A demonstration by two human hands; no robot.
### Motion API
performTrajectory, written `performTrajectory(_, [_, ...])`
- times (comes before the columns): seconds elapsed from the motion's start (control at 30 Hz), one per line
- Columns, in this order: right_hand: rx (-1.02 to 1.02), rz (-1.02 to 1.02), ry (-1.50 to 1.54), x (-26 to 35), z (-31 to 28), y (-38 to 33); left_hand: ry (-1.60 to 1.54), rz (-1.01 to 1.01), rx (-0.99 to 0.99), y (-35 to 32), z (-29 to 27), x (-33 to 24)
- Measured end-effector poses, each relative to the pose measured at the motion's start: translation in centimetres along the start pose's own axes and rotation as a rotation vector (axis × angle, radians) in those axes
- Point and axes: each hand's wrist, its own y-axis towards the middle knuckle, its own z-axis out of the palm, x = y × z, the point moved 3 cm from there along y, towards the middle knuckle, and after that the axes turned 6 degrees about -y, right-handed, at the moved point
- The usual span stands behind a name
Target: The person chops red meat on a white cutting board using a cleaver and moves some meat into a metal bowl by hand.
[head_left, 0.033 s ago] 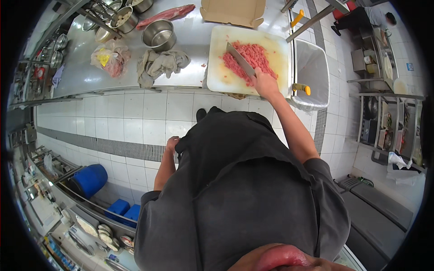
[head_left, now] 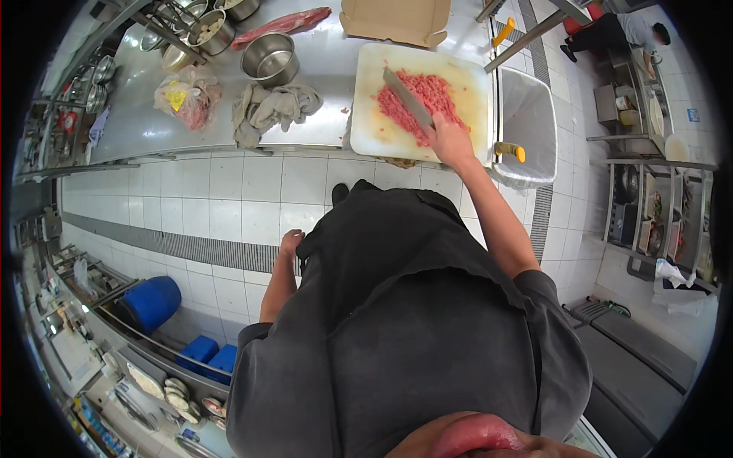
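Observation:
My right hand (head_left: 449, 140) grips the handle of a cleaver (head_left: 408, 99) with a broad grey blade. That blade lies across a heap of chopped red meat (head_left: 437, 93) and points up and left. Under the meat is a thick white cutting board (head_left: 370, 72), yellowed in places, with small scraps scattered around the heap. At my left side hangs my left hand (head_left: 291, 243), next to the dark apron (head_left: 366, 244) and away from the table. Its fingers are partly hidden, so their pose is unclear.
Left of the board are a grey rag (head_left: 282, 107), a steel pot (head_left: 269, 59), a bag of meat (head_left: 188, 99) and a long meat piece (head_left: 282, 26). Behind stands a cardboard box (head_left: 393, 19). A lined bin (head_left: 527, 122) and yellow-handled tools (head_left: 510, 150) are right. Another person (head_left: 622, 30) works far right.
The cleaver and my right hand have shifted very slightly over the meat. My left hand stays at my side.

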Motion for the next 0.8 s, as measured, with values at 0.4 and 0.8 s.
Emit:
performTrajectory(0.4, [-0.092,-0.009,0.153,1.5,-1.6,-1.4,-0.333,-0.053,0.047,-0.3,-0.7,0.7])
performTrajectory(0.8, [-0.165,-0.098,0.120,-2.3,2.4,-0.2,-0.022,0.010,0.030,1.1,-0.9,1.2])
